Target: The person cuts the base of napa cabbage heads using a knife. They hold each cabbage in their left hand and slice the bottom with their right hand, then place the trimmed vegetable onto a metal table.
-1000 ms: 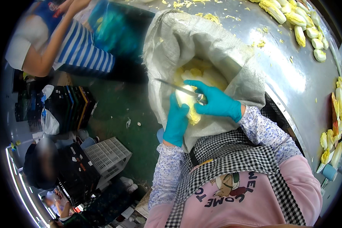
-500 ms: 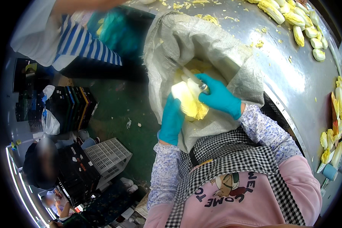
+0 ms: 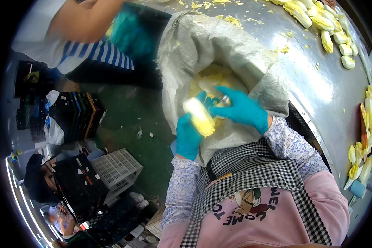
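Observation:
Over the mouth of a whitish woven sack (image 3: 264,53), my left hand (image 3: 189,138) in a teal glove grips a small napa cabbage (image 3: 198,116). Its white base points up and left, its yellow leaves toward me. My gloved right hand (image 3: 242,109) is closed round the handle of a knife (image 3: 225,101), just right of the cabbage; the blade is smeared by motion. Inside the sack lie loose yellow leaves (image 3: 217,76).
A metal table (image 3: 318,87) carries piled napa cabbages (image 3: 324,20) at the far right and leaf scraps. A co-worker's arm (image 3: 84,20) reaches in beside a dark crate at upper left. Stacked black crates (image 3: 76,113) and a grey crate (image 3: 118,169) stand left.
The cabbage has turned and looks slimmer. My right hand with the knife has shifted slightly right and down, away from it. The co-worker's arm has come lower into view.

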Available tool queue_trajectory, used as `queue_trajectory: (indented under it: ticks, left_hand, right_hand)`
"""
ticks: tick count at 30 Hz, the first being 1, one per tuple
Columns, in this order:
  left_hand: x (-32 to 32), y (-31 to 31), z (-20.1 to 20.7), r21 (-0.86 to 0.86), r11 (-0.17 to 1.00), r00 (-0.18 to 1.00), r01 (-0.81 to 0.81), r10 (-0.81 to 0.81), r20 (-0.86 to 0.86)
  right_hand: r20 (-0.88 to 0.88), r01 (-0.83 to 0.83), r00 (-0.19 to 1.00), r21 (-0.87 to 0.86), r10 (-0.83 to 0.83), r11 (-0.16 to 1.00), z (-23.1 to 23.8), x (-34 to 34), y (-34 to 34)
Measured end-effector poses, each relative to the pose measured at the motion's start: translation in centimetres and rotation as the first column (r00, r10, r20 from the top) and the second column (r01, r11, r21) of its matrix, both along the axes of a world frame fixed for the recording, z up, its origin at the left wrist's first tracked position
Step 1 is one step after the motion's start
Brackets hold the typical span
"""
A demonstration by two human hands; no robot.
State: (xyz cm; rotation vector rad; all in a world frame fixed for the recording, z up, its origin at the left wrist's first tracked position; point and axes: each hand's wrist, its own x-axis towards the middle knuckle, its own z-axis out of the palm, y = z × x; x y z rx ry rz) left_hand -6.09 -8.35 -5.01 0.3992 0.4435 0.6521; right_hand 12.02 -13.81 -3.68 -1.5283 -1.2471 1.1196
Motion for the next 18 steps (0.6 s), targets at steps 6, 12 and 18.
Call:
queue_trajectory:
  ticks: [6, 12, 18]
  left_hand:
    - [-1.1, -0.4, -3.5, 0.233, 0.971, 0.957, 0.048, 0.022, -0.290]
    - [-1.6, -0.2, -0.2, 0.189, 0.976, 0.939, 0.110, -0.039, -0.343]
    - [-2.1, 0.0, 0.0, 0.297, 0.925, 0.900, 0.237, -0.093, -0.426]
  right_hand:
    - [-0.324, -0.040, 0.946, -0.120, -0.001, 0.992, -1.4, -1.8, -0.2]
    - [-0.289, -0.155, 0.954, -0.260, 0.077, 0.953, 1.1, -1.1, -0.6]
    - [-0.047, -0.170, 0.984, -0.023, 0.169, 0.985, 0.6, -1.1, -1.3]
